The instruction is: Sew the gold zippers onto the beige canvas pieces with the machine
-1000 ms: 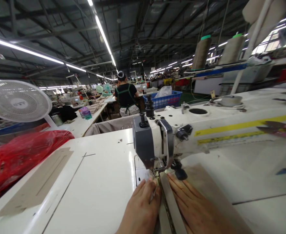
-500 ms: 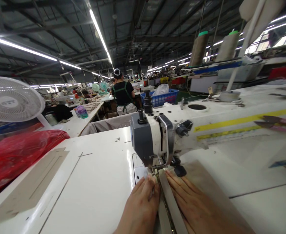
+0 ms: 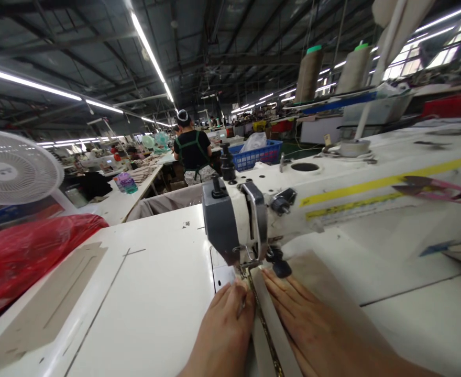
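Note:
A sewing machine [image 3: 230, 225] stands in front of me, its presser foot [image 3: 248, 266] down at the fabric. Under it runs a pale strip with a line of gold-coloured teeth, which looks like a zipper [image 3: 267, 332]. My left hand [image 3: 226, 324] is closed, thumb and fingers pinched together at the zipper's left edge, just short of the foot. Flat on the beige fabric [image 3: 317, 267] to the right lies my right hand [image 3: 305, 319], fingers stretched toward the foot. The forearms and fabric run off the bottom edge.
A beige template [image 3: 45, 309] and a red plastic bag [image 3: 37, 256] lie at left, below a white fan [image 3: 14, 167]. Pink-handled snips [image 3: 437, 188] rest on the machine arm. Thread cones [image 3: 309, 76] stand behind. A person [image 3: 193, 146] works ahead beside a blue basket [image 3: 258, 154].
The camera view has shifted slightly, so the machine sits a little further left. Both hands keep nearly the same place beside the presser foot.

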A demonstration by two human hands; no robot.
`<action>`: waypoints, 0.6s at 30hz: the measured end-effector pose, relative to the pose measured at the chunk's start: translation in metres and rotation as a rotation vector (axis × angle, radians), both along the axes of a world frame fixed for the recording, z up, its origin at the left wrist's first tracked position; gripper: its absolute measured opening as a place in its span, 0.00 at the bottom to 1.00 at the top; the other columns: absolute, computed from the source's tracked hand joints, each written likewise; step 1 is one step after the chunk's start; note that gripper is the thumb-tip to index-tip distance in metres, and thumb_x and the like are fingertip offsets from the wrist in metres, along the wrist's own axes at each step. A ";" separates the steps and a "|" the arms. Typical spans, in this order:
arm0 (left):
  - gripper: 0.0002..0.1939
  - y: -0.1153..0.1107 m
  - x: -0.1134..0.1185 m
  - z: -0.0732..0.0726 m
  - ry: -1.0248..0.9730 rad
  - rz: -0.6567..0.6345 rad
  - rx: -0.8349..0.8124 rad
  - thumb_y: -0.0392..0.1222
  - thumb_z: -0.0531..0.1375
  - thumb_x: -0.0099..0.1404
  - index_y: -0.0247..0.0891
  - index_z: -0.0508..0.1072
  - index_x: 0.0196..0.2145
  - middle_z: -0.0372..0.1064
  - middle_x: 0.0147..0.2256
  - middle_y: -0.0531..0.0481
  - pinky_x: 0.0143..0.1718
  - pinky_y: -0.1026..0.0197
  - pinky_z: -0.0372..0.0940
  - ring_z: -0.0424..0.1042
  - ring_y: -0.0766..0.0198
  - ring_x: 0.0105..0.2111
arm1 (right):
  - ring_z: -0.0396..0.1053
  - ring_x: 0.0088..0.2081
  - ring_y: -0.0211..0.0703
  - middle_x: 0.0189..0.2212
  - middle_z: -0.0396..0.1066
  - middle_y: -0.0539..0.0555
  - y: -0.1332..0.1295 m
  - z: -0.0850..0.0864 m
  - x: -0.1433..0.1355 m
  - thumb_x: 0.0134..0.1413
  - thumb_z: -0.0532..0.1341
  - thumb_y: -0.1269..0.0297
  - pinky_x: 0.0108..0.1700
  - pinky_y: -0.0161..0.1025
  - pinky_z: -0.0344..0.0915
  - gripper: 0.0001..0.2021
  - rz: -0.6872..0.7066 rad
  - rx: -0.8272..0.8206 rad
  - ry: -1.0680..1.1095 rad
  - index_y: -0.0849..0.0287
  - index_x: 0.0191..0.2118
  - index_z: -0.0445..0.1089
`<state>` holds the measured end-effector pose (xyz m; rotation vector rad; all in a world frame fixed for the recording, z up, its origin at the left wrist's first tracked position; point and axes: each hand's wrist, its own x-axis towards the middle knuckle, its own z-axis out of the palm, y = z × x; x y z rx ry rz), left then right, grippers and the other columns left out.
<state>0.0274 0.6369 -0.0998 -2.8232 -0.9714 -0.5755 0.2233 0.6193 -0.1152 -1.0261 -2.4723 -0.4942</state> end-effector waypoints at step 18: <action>0.11 0.014 -0.002 -0.005 -0.074 -0.036 0.092 0.30 0.52 0.67 0.32 0.67 0.46 0.67 0.44 0.36 0.45 0.52 0.70 0.70 0.53 0.44 | 0.53 0.60 0.55 0.59 0.57 0.65 0.016 0.011 -0.003 0.59 0.51 0.68 0.59 0.57 0.54 0.24 0.062 -0.310 0.183 0.66 0.61 0.55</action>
